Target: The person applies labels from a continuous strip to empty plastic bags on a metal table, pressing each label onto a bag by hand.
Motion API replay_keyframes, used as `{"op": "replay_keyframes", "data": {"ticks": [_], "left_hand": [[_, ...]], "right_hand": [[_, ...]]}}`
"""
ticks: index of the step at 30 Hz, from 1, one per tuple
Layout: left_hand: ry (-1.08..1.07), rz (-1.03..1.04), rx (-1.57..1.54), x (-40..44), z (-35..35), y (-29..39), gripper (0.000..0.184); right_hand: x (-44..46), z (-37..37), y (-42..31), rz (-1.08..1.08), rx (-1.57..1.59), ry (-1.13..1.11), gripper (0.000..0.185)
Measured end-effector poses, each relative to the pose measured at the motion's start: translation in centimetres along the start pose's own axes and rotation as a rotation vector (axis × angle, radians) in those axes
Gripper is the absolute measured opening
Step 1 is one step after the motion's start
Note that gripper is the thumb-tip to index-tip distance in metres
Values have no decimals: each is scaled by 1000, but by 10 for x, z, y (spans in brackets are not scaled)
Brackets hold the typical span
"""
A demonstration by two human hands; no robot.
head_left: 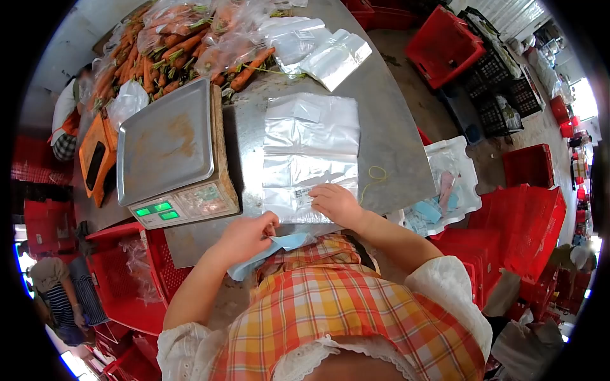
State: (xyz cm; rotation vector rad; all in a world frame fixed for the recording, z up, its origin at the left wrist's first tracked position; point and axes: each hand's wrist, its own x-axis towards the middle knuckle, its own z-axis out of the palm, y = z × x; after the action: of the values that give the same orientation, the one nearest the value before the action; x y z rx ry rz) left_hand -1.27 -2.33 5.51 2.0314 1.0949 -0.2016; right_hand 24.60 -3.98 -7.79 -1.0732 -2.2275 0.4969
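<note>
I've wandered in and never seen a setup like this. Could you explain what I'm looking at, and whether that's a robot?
There's no robot here. These are a person's own bare hands, and the one picture comes from a camera worn on their head, looking forward and down.

On the metal table lies a flat stack of clear plastic bags. The right hand rests on its near edge, beside a printed patch. The left hand has its fingers bent together at the near left corner, by a light blue piece; whether it grips that, I can't tell.

To the left stands a scale with lit green displays, and beyond it a heap of carrots, partly under clear plastic.
</note>
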Motion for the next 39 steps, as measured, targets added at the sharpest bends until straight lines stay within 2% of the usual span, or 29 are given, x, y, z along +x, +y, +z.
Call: {"op": "replay_keyframes", "data": {"ticks": [1, 2, 3, 4, 5, 6, 7, 9, 10, 12, 13, 15, 17, 19, 20, 21, 22, 23, 25, 26, 27, 28, 30, 31, 33, 39], "left_hand": [[90, 51, -95, -3, -2, 8, 13], [113, 111, -96, -4, -1, 11, 12], [114, 108, -98, 0, 2, 12, 12], [237, 165, -87, 8, 7, 11, 13], [359, 221, -75, 17, 10, 12, 14], [359, 90, -153, 29, 8, 16, 13], [378, -33, -253, 41, 10, 15, 16], [416, -194, -284, 72, 18, 2, 21], [409, -185, -282, 84, 27, -9, 21], [402, -227, -226, 106, 40, -29, 28], [394, -211, -224, 111, 44, -34, 28], [361, -271, -78, 117, 47, -37, 32], [289, -297, 7, 114, 41, -32, 33], [-18, -231, 99, 103, 35, -29, 30], [-85, -97, 166, 97, 39, -42, 32], [-137, -56, 171, 85, 33, -44, 33], [-191, -2, 181, 73, 28, -47, 35], [-126, 105, 163, 65, 34, -68, 36], [-37, 26, 85, 43, 24, -50, 28], [95, 45, 6, 34, 22, -46, 19], [160, -2, -179, 35, 29, -54, 14], [234, 115, -351, 32, 38, -61, 14], [93, 79, -65, 29, 24, -53, 23], [36, 67, 109, 29, 24, -54, 25], [93, 317, 161, 16, 17, -37, 24], [156, 421, 253, 22, 24, -28, 29]], "right_hand": [[6, -5, 0, 90, 118, -13, 14], [13, -11, -1, 300, 247, -44, 14], [40, -42, -13, 694, 304, -228, 14], [55, -63, -15, 882, 390, -136, 16], [56, -67, -2, 749, 350, 199, 17], [64, -71, 4, 523, 98, 620, 17], [69, -82, -5, 522, 98, 621, 17], [72, -106, -25, 214, 57, 774, 19], [60, -100, -35, 312, 99, 582, 21], [45, -83, -50, 667, 309, 67, 25], [31, -57, -35, 528, 253, 15, 27], [8, -27, -30, 538, 375, -81, 30], [-4, -12, -22, 389, 283, -64, 33], [-5, -13, -25, 361, 227, -73, 33], [-5, -12, -27, 328, 172, -89, 34], [-8, -2, -22, 340, 159, -78, 34], [-15, 15, -12, 249, 102, -73, 33], [-19, 22, -4, 170, 20, -63, 32], [-18, 26, -4, 117, -49, -95, 31], [-12, 25, -7, 184, -30, -120, 33], [-7, 31, -1, 147, -43, -127, 33], [-9, 31, 0, 53, -190, -101, 31], [-9, 39, 8, -103, -478, -12, 24], [-12, 39, 5, -72, -322, 57, 15], [-8, 29, 2, -131, -178, 81, 14], [-12, 34, 15, -219, -57, 151, 16]]}}
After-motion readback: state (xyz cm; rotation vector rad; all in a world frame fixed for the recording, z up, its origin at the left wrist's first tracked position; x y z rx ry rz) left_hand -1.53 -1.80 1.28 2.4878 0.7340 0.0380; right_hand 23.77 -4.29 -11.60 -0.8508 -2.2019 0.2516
